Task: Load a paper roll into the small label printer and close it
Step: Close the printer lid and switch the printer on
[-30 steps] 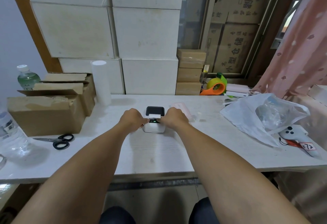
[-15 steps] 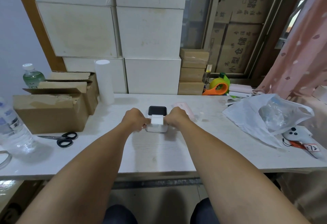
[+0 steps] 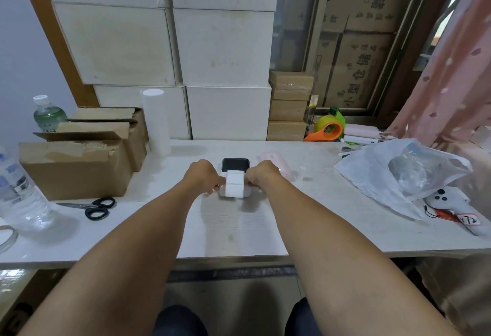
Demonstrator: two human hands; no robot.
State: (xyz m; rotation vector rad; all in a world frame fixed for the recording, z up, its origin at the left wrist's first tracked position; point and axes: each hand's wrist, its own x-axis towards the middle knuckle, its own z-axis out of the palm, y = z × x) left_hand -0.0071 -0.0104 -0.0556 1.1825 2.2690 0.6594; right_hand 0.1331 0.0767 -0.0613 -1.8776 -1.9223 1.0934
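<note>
Seating paper roll [image 3: 235, 185] in label printer [image 3: 235, 167]; left hand [image 3: 203, 176] and right hand [image 3: 262, 175] pinching its ends; next, lid shut.

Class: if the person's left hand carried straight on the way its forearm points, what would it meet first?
The left hand points forward-right; it would probably meet the small label printer first, which it already seems to touch, though depth is unclear.

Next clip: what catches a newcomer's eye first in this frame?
Two bare forearms converge mid-table, where the left hand and right hand flank a small white label printer with white paper across its top. Behind them, stacked white boxes fill the wall; black scissors lie left.
</note>
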